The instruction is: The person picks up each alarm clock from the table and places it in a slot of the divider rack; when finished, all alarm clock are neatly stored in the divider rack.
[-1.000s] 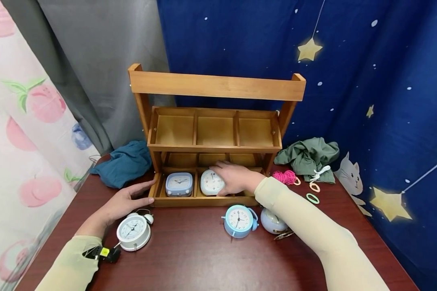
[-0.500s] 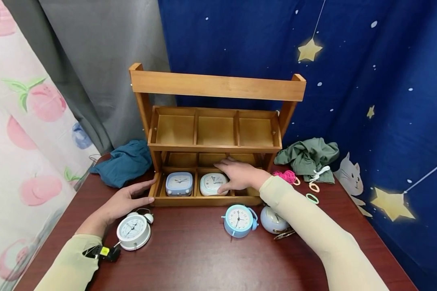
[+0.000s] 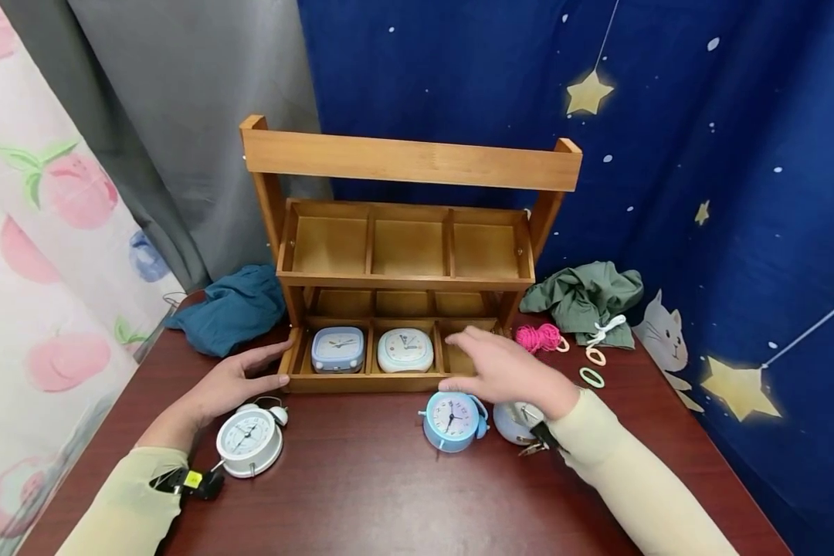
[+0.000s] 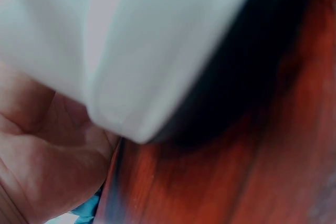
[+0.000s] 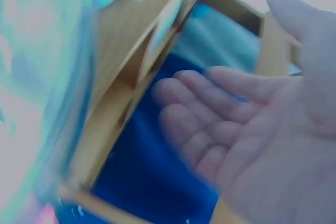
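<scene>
**Both hands empty at wooden organizer**

I see the right hand [image 3: 507, 369] with relaxed fingers above the front rail of the wooden organizer [image 3: 405, 255], over its right near compartment, holding nothing. A white square clock [image 3: 405, 350] sits in the middle compartment, a blue square clock [image 3: 337, 349] in the left. The left hand [image 3: 225, 382] rests flat against the organizer's left end. A blue round alarm clock [image 3: 452, 419] stands just near the right hand.
</scene>
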A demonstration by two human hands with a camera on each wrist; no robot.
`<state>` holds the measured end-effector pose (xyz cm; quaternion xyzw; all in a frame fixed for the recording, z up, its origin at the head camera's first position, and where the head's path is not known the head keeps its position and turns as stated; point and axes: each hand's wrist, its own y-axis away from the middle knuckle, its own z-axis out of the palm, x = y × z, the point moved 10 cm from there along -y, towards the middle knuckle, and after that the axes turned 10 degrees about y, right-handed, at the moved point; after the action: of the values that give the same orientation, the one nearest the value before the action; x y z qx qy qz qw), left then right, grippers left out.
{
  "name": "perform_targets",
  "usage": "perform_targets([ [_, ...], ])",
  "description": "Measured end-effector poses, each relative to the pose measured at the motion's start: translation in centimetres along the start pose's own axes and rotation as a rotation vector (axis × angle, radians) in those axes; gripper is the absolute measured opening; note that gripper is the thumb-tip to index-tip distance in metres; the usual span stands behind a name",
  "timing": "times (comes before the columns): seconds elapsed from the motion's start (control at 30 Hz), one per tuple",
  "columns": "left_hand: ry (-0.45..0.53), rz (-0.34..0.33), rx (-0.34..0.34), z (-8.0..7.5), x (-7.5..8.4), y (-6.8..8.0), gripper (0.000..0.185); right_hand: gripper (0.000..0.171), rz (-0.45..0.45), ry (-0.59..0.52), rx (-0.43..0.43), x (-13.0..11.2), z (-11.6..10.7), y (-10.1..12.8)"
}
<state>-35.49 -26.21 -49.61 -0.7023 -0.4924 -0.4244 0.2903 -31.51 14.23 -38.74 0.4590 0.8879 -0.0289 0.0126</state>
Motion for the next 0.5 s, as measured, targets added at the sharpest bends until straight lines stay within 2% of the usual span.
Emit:
perform_targets([
  [0.2, -0.007, -0.003, -0.002, -0.1, -0.2, 0.1, 0.079, 0.080, 0.086, 0.025, -0.007, -1.5, 1.5, 2.9],
  [0.5, -0.004, 0.006, -0.001, 0.1, 0.2, 0.1, 0.078, 0.084, 0.118, 0.173, 0.027, -3.3, 4.4, 4.1],
])
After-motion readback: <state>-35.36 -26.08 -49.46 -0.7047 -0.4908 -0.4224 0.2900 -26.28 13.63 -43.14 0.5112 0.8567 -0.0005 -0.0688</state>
